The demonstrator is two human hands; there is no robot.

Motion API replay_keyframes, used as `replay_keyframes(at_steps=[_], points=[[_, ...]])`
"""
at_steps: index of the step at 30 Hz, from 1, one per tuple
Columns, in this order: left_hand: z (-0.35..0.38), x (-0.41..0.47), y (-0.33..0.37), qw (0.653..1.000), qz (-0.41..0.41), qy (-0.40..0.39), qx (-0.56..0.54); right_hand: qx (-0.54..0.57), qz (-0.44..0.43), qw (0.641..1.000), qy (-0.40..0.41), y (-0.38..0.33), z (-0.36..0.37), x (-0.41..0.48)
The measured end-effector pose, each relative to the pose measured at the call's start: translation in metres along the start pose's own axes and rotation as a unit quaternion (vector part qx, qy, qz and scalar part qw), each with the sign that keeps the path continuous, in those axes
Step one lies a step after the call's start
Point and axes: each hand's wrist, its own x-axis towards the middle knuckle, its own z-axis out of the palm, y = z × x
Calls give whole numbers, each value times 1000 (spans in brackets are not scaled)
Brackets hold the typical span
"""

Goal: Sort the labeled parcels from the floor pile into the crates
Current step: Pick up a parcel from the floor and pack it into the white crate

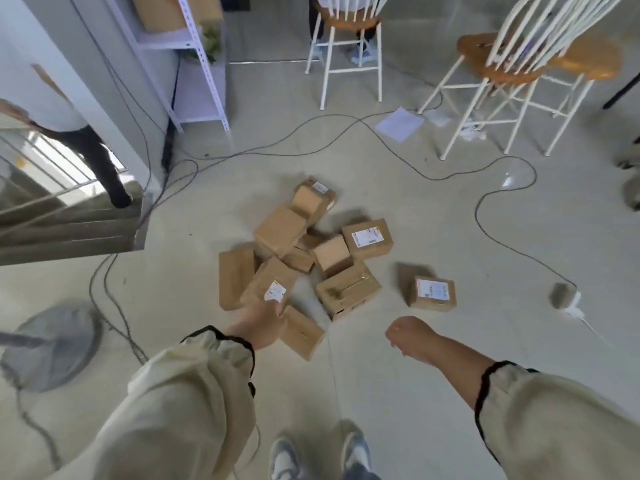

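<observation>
Pile: the floor pile [304, 251] of brown cardboard parcels lay in a loose heap on the pale floor, ahead of the person's shoes [284, 459]. Some labels faced up; several boxes showed only plain sides.
Left hand: the left hand [258, 322] was down at the near end of a leaning parcel [268, 282], knuckles up, close under its white label. The back of the hand hid the fingers, so I could not tell whether it gripped or only touched.
Why this parcel: it was the nearest in the heap, propped on its neighbours with the label up. It was likely chosen because it could be read and lifted without upsetting the rest.
Right hand: the right hand [412, 336] hung clear of every box, fingers loosely curled, holding nothing. It was probably kept free to steady the box or take a second one.
Lone parcel: the lone parcel [433, 294] sat flat, label up, apart from the heap on the right-hand side.
Crates: none in view, so the destination was not judged.
Stage: judged early, with most of the heap not yet sorted.
Hazard: cables [485, 216] looped over the floor around the heap, a trip risk while carrying.
Surroundings: stools [349, 53] and a shelf rack [204, 64] stood beyond the heap, and a fan base [52, 344] sat at the left.
</observation>
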Motion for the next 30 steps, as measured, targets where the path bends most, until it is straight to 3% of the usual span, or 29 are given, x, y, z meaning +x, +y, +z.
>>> replay_keyframes(at_steps=[4,7,12,16,18,22,27,30], points=[[72,85,-40,999,-12,-38,35,45,50,996,-52,15,68,108],[138,177,-83,1000,0,-11,19,191,127,971,-66,36,131,202],[252,315,-159,999,25,19,6,386,111,913,-74,77,215,357],[299,382,-190,980,73,145,118,430,117,888,-110,94,269,437],[307,401,-194,969,66,199,130,450,128,874,-133,92,289,462],[325,414,-195,980,36,191,35,470,134,856,-169,84,309,479],[330,410,-191,977,32,212,-14,433,116,885,-124,76,318,478],[322,411,-193,972,31,213,-98,432,78,895,-80,64,310,477]])
